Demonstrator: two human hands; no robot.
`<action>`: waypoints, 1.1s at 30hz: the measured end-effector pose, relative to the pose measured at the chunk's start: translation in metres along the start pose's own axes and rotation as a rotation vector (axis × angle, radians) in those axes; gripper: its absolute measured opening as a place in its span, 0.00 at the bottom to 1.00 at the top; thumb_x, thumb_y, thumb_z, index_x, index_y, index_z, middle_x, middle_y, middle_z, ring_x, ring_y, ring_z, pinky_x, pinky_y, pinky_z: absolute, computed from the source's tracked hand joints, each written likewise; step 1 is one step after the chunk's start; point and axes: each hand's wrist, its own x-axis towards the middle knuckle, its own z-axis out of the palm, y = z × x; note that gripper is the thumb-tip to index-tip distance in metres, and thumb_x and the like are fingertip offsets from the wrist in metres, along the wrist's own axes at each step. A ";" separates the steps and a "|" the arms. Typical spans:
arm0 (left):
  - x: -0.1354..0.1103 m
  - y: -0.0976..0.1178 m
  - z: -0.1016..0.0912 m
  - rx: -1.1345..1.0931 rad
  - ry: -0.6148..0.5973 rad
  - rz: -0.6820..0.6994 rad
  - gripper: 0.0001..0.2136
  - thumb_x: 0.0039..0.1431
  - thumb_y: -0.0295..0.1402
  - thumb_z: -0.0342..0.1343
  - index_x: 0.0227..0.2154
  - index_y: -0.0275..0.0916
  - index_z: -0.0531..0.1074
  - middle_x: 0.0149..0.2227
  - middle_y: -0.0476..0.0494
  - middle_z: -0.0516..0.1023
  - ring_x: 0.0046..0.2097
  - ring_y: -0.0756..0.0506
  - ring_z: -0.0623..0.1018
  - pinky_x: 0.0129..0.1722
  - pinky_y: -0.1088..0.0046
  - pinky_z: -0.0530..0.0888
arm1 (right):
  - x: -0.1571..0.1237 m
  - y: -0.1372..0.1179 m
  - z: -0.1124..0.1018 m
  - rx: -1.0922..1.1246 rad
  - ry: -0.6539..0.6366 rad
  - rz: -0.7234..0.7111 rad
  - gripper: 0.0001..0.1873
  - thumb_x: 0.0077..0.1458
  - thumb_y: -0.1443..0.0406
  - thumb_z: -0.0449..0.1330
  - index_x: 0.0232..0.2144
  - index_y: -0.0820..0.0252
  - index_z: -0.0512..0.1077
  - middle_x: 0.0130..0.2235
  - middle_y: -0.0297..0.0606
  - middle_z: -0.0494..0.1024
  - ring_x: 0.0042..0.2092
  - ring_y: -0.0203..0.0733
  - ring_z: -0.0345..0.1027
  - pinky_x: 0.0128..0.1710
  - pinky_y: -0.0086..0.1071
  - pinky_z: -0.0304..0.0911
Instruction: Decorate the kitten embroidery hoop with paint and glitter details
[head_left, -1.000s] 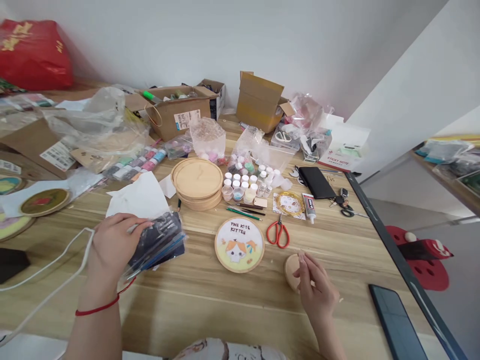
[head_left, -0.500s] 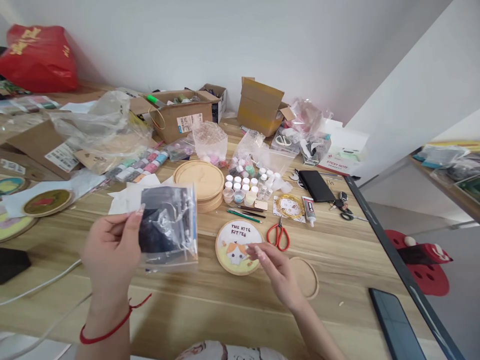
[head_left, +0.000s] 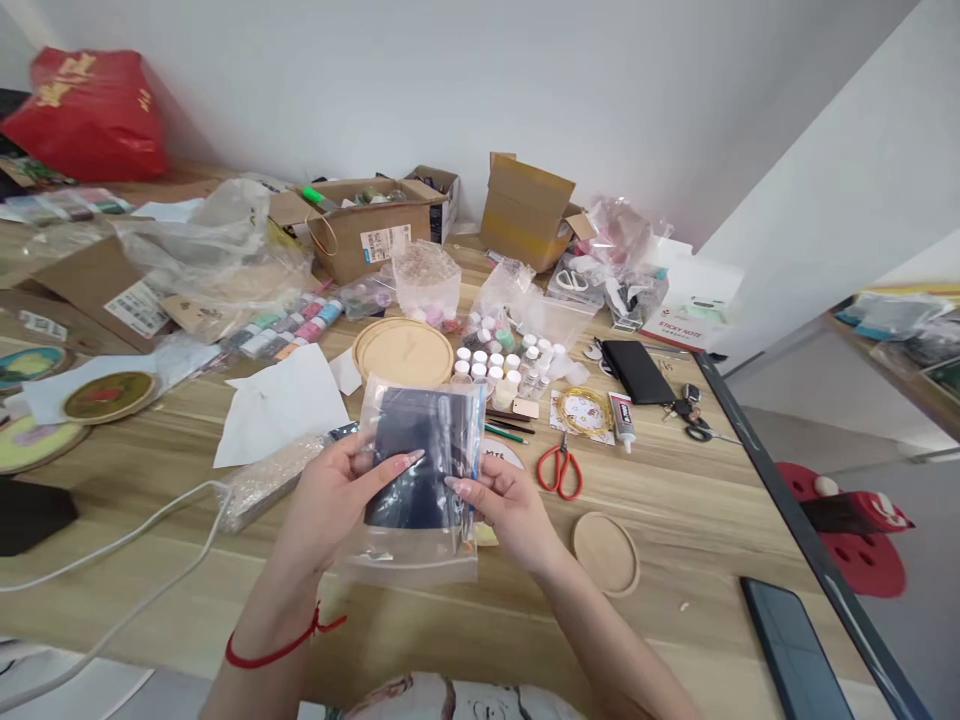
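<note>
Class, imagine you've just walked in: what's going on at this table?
A person's left hand and right hand hold a clear plastic bag with dark contents. It partly hides a round picture on the table. To the picture's right lie a red-handled tool and a small wooden dish, neither touched by the hands.

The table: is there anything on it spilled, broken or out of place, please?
Nothing looks clearly spilled or broken. Only a tiny pale scrap lies loose on the tabletop, between the small wooden tray and the phone, looking like stray litter.
</note>
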 end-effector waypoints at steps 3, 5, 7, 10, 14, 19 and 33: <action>0.000 -0.002 -0.002 -0.015 0.040 -0.022 0.22 0.36 0.43 0.73 0.34 0.36 0.77 0.30 0.44 0.83 0.37 0.41 0.82 0.36 0.69 0.80 | 0.000 -0.003 -0.002 -0.001 -0.014 0.010 0.17 0.42 0.55 0.73 0.34 0.57 0.78 0.29 0.31 0.80 0.30 0.35 0.72 0.32 0.29 0.67; 0.001 -0.005 -0.002 -0.026 0.089 -0.004 0.21 0.34 0.42 0.73 0.31 0.36 0.78 0.29 0.44 0.82 0.36 0.41 0.82 0.35 0.69 0.80 | 0.002 -0.004 -0.002 -0.018 -0.011 0.012 0.17 0.43 0.54 0.72 0.34 0.56 0.79 0.29 0.31 0.79 0.29 0.34 0.70 0.30 0.27 0.65; 0.002 -0.008 -0.002 -0.031 0.120 0.050 0.20 0.33 0.42 0.74 0.29 0.36 0.79 0.29 0.44 0.83 0.34 0.42 0.82 0.35 0.69 0.80 | 0.003 -0.004 -0.003 -0.036 0.003 0.011 0.17 0.44 0.53 0.71 0.33 0.55 0.79 0.27 0.30 0.77 0.27 0.32 0.67 0.27 0.26 0.64; 0.003 -0.010 -0.002 -0.062 0.164 0.130 0.18 0.34 0.40 0.73 0.29 0.36 0.80 0.32 0.43 0.83 0.34 0.44 0.81 0.36 0.69 0.80 | 0.005 -0.005 -0.007 -0.052 0.065 -0.015 0.18 0.44 0.50 0.70 0.31 0.57 0.79 0.24 0.29 0.74 0.24 0.30 0.65 0.25 0.24 0.63; 0.003 -0.009 -0.003 -0.135 0.209 0.140 0.18 0.34 0.38 0.73 0.31 0.36 0.81 0.34 0.43 0.84 0.35 0.43 0.82 0.38 0.68 0.81 | 0.003 -0.009 -0.017 -0.071 0.104 -0.086 0.19 0.47 0.49 0.68 0.30 0.59 0.79 0.26 0.33 0.77 0.26 0.34 0.70 0.27 0.29 0.68; 0.003 -0.009 0.000 -0.154 0.243 0.208 0.17 0.36 0.36 0.73 0.33 0.38 0.81 0.37 0.44 0.84 0.39 0.42 0.82 0.42 0.67 0.81 | 0.000 -0.012 -0.029 -0.207 0.132 -0.178 0.20 0.54 0.49 0.63 0.31 0.61 0.78 0.22 0.32 0.75 0.21 0.31 0.65 0.22 0.25 0.62; -0.002 -0.009 -0.021 0.925 -0.123 1.043 0.19 0.64 0.24 0.45 0.42 0.53 0.79 0.64 0.53 0.65 0.68 0.40 0.58 0.67 0.47 0.52 | 0.000 -0.007 -0.019 -0.138 0.037 -0.258 0.23 0.52 0.59 0.67 0.52 0.44 0.74 0.61 0.33 0.70 0.63 0.46 0.60 0.64 0.43 0.54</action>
